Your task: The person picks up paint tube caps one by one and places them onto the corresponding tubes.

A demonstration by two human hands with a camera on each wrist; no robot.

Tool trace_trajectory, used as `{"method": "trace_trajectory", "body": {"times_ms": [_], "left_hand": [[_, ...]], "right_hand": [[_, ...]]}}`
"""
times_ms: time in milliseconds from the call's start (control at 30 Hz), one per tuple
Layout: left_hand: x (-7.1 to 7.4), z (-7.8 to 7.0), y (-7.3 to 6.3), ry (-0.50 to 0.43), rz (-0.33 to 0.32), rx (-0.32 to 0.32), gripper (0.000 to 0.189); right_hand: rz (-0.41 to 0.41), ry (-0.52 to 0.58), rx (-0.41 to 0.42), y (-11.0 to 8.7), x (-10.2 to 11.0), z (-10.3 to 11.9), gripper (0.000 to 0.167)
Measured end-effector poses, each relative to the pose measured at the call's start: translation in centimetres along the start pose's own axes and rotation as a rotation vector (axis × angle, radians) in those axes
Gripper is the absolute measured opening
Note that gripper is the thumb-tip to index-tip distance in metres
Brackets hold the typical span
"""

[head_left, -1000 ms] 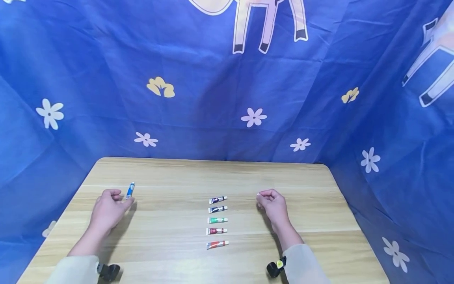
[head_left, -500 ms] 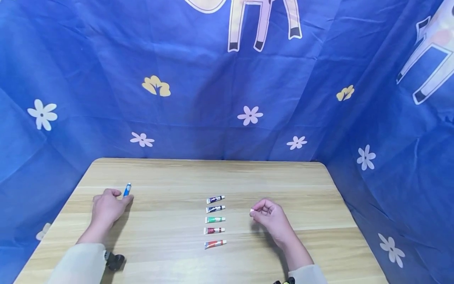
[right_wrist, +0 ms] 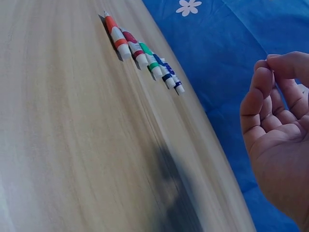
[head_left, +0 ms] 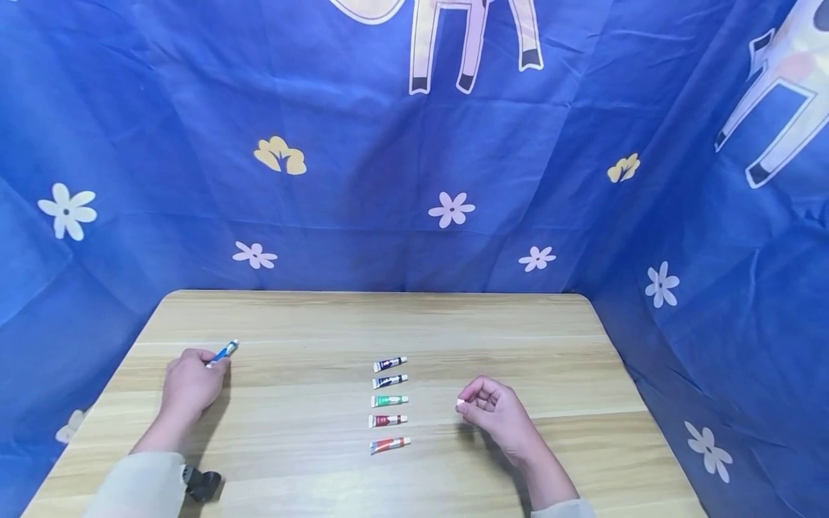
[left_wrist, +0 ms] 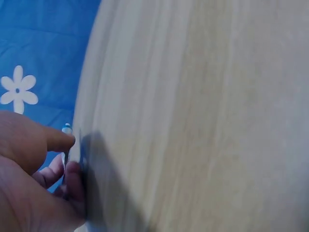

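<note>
My left hand is over the left part of the table, pinching a light blue paint tube whose capped end points away and to the right. In the left wrist view the fingers hide most of that tube. Right of the row of tubes, my right hand pinches a small white thing between thumb and forefinger; its kind cannot be told. Between the hands lie a purple tube, a dark blue tube, a green tube, a dark red tube and an orange-red tube.
The wooden table has rounded far corners. A blue cloth with flowers and animal figures hangs behind it and along the sides. A black wrist camera sits at the left sleeve.
The blue tube in my left hand has turned from nearly upright in view to slanting right. My right hand has come nearer to me and slightly left, still pinching the white thing.
</note>
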State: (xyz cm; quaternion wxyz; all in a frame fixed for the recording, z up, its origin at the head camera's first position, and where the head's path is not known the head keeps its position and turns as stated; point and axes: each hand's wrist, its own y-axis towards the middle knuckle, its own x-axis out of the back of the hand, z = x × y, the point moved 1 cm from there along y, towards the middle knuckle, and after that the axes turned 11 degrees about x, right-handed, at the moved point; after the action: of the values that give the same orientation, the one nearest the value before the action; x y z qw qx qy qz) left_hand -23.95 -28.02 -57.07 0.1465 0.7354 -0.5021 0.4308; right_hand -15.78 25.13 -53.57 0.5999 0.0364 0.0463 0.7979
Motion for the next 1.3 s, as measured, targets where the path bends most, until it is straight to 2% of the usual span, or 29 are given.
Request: {"method": "trace_trajectory", "body": {"times_ms": [133,200,300,433,600,767,867,1033,1233,1300], "left_hand": [[0.4,-0.3,-0.9,-0.095,0.124,0.023,0.047],[0.7,-0.6,-1.7,-0.160,0.191,0.041,0.050],[1.1,-1.4,-3.2,-0.221,0.254,0.029,0.057],[1.8,-2.4,-5.3,-0.221,0.263,-0.042,0.062],[1.7,-3.5,-8.0,-0.223,0.229,-0.095,0.056],[0.9,-5.0,-10.1,-0.313,0.297,-0.092,0.047],[0.4,-5.7,-11.1,-0.334,0.335,-0.086,0.046],[-1.3,-6.7,-12.7,-0.373,0.362,-0.082,0.045],[-4.2,-8.2,-15.6,-0.401,0.429,-0.049,0.040],[-5.0,-8.7,-16.4,-0.401,0.436,-0.055,0.038]], "right_hand": [[-0.010,0.007,-0.011,-0.1,-0.1,-0.2,0.026],[-0.013,0.010,-0.016,-0.1,-0.2,-0.2,0.027],[-0.033,0.008,-0.019,0.0,-0.2,-0.2,0.027],[-0.078,-0.003,-0.026,0.0,-0.4,-0.2,0.026],[-0.148,-0.008,-0.036,0.2,-0.9,-0.2,0.027],[-0.254,0.031,-0.051,0.3,-1.5,-0.1,0.025],[-0.286,0.051,-0.046,0.5,-2.0,0.0,0.025],[-0.283,0.052,-0.038,0.8,-2.9,-0.1,0.026],[-0.255,0.035,-0.049,0.9,-4.2,-0.2,0.027],[-0.238,0.030,-0.055,0.8,-4.7,-0.1,0.027]]}}
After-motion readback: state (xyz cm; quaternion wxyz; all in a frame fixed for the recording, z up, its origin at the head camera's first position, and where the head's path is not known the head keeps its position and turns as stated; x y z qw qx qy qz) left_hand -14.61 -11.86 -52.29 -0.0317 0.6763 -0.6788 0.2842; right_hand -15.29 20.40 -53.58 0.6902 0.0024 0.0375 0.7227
